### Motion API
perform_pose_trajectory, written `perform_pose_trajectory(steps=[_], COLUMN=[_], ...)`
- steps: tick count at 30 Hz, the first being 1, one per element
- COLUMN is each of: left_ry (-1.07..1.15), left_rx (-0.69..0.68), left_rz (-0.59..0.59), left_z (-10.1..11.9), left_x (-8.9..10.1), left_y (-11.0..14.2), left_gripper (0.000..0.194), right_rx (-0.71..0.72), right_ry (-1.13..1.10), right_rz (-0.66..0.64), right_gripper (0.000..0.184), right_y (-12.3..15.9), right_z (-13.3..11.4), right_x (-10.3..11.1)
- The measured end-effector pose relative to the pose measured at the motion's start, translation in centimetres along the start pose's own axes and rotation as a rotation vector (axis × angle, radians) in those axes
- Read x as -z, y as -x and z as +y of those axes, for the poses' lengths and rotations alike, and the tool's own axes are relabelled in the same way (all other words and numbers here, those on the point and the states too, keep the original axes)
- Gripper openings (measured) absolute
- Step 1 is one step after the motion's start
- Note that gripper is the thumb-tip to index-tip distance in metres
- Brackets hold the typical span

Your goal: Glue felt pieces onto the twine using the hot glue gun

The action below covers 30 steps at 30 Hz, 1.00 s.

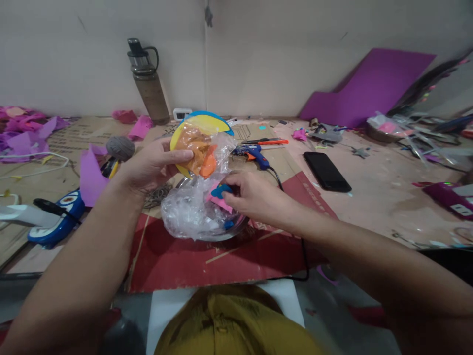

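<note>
My left hand (158, 165) is closed on a round yellow-and-blue sheet piece (212, 122), with a clear plastic bag of orange pieces (201, 153) under the thumb. Lower down, my right hand (247, 192) pinches a small blue piece (220, 191) lying against a pink piece (221, 203). Crumpled clear plastic (188, 209) bulges beside those fingers, over a round clear dish (236, 231) that is mostly covered. Another small blue piece (229, 224) shows in it.
A blue glue gun (258, 155) lies just beyond my right hand, its cord running right. Further right is a black phone (327, 171). A tall bottle (148, 88) stands by the wall. Red cardboard (177, 266) covers the table's front, and purple scraps (90, 175) lie left.
</note>
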<state>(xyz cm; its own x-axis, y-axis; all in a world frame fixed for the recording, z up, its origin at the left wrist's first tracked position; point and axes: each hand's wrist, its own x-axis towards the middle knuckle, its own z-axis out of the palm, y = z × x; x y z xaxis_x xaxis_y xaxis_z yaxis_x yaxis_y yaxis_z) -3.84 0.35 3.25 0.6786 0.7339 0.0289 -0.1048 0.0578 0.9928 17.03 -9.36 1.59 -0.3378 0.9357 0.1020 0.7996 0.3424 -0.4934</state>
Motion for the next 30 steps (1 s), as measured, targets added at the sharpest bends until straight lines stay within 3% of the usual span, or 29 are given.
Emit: perform_pose_trajectory(steps=[5, 8, 11, 15, 18, 24, 30], left_ry=[-0.101, -0.145, -0.103, -0.041, -0.050, -0.108, -0.088], left_rx=[0.004, -0.008, -0.060, -0.106, -0.096, -0.053, -0.056], left_rz=[-0.010, -0.051, -0.022, 0.002, -0.025, -0.117, -0.102], left_z=[0.0, 0.1, 0.1, 0.1, 0.2, 0.4, 0.3], left_x=[0.5, 0.6, 0.4, 0.3, 0.2, 0.3, 0.4], left_y=[0.3, 0.6, 0.8, 0.8, 0.9, 1.2, 1.2], left_gripper=[0.022, 0.032, 0.043, 0.042, 0.037, 0.047, 0.044], right_rx=[0.068, 0.051, 0.094, 0.139, 0.131, 0.027, 0.044], right_ry=[0.191, 0.271, 0.270, 0.286, 0.290, 0.321, 0.280], right_rz=[-0.064, -0.137, -0.143, -0.145, -0.154, -0.181, -0.137], right_gripper=[0.024, 0.027, 0.028, 0.026, 0.028, 0.030, 0.033], right_y=[-0.2, -0.6, -1.1, -1.3, -1.3, -1.0, -1.0], right_z=[-1.1, -1.6, -1.5, -1.1, -1.3, -1.8, -1.7], right_x=[-0.5, -0.8, -0.8, -0.6, -0.7, -0.7, -0.6])
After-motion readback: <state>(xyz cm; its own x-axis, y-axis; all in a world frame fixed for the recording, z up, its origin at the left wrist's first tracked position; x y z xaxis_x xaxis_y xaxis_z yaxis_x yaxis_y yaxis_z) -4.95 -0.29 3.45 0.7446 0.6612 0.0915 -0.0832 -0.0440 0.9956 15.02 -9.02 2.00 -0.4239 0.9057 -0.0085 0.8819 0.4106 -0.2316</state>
